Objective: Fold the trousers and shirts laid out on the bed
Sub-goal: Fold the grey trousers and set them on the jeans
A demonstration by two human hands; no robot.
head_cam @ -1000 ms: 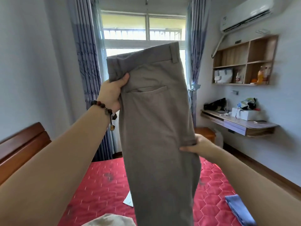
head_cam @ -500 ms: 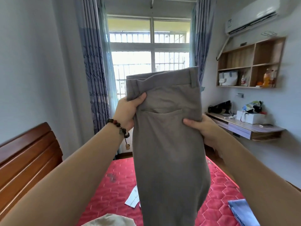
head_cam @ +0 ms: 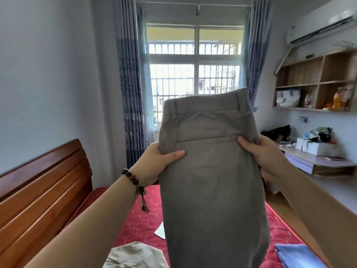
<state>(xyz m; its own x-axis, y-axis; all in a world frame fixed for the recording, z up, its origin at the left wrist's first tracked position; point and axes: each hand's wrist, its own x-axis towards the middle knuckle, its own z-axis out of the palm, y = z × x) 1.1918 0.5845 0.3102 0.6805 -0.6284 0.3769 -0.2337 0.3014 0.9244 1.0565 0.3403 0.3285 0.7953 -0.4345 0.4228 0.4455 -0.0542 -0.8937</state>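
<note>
The grey trousers (head_cam: 210, 171) hang upright in the air above the bed (head_cam: 135, 219), held at both side edges just under the back pocket, waistband uppermost. The left hand (head_cam: 156, 165) grips the left edge, thumb laid across the front of the cloth and the other fingers hidden behind it; a bead bracelet (head_cam: 135, 182) sits on that wrist. The right hand (head_cam: 264, 157) grips the right edge at about the same height, thumb on the front, the rest of its fingers curled round behind the fabric. Below the two grips the legs drop straight down past the bottom of the view. Beneath the left hand, a beige garment (head_cam: 135, 256) lies on the red quilted cover, with a white paper (head_cam: 160, 230) just beyond it. Beneath the right hand lies a blue garment (head_cam: 297, 256). Left of the left hand stands the wooden headboard (head_cam: 38, 190).
</note>
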